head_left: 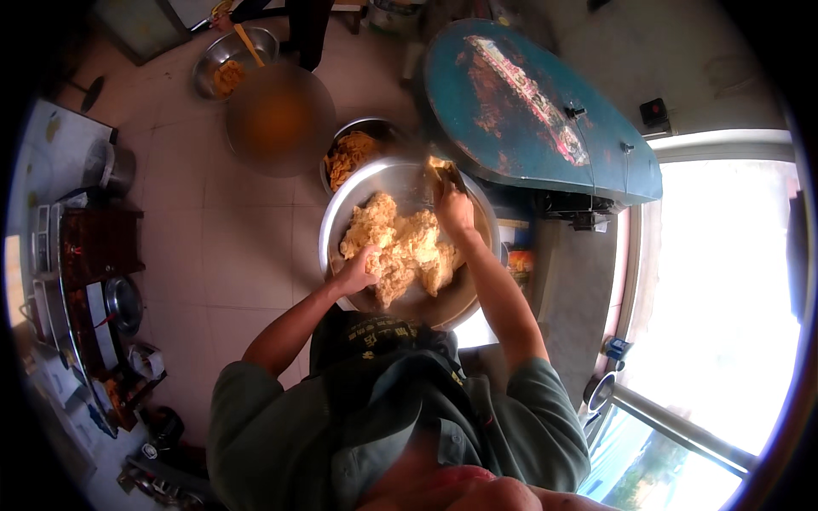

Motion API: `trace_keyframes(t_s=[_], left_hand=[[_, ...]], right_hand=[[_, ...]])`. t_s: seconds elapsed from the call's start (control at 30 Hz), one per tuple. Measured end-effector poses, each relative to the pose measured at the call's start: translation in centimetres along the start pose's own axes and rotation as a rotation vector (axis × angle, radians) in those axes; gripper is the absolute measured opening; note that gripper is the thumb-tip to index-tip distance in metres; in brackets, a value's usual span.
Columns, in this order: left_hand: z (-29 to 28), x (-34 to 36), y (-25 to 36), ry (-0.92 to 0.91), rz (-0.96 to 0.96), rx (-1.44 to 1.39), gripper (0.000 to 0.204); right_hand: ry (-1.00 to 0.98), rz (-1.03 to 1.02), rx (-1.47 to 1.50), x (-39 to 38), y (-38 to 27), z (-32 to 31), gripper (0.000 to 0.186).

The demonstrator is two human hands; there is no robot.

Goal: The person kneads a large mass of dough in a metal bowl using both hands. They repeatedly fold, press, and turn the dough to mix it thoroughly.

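A large steel basin (334, 213) stands in front of me with clumps of pale yellow dough (417, 238) in it. My left hand (358, 271) is at the left side of the dough, its fingers closed around part of it. Over the basin's far right side, my right hand (454, 209) grips a dark, flat-looking tool (445, 173) with yellowish matter at its tip. Its exact kind is unclear, and my fingers cover part of it.
Behind the basin sits a bowl (351, 155) of orange-brown pieces. Farther left are another steel bowl (207, 75) with a wooden stick (249, 46) and a person in dark clothing (308, 32). A worn teal machine cover (520, 102) borders the far right; shelves (100, 238) line the left.
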State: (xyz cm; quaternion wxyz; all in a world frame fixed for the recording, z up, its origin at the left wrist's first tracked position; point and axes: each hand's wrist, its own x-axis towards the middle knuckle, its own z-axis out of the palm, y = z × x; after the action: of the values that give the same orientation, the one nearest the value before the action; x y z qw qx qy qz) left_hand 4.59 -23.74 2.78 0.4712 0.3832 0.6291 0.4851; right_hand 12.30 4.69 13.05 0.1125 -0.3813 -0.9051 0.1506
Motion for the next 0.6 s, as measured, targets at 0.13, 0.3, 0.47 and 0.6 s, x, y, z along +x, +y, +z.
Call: trace_keyframes(t_s=[0.13,0.3,0.47,0.6], left_hand=[[0.5,-0.1,0.2,0.016,-0.085,0.075,0.069],[0.5,0.0,0.4,0.015,-0.037,0.168,0.064],[0.1,0.1,3.5,-0.094,-0.118,-0.036,0.068],[0.9,-0.4,2.8,-0.078,-0.099,-0.059,0.072]], right_hand=[[-0.118,0.034,-0.068,1.5,0.8,0.5,0.038],[-0.076,0.043,0.014,1.1,-0.2,0.2,0.044],[-0.102,0.128,-0.046,0.9,0.8,-0.6,0.039],[-0.230,0.121,-0.096,0.8,-0.2,-3.7,0.039]])
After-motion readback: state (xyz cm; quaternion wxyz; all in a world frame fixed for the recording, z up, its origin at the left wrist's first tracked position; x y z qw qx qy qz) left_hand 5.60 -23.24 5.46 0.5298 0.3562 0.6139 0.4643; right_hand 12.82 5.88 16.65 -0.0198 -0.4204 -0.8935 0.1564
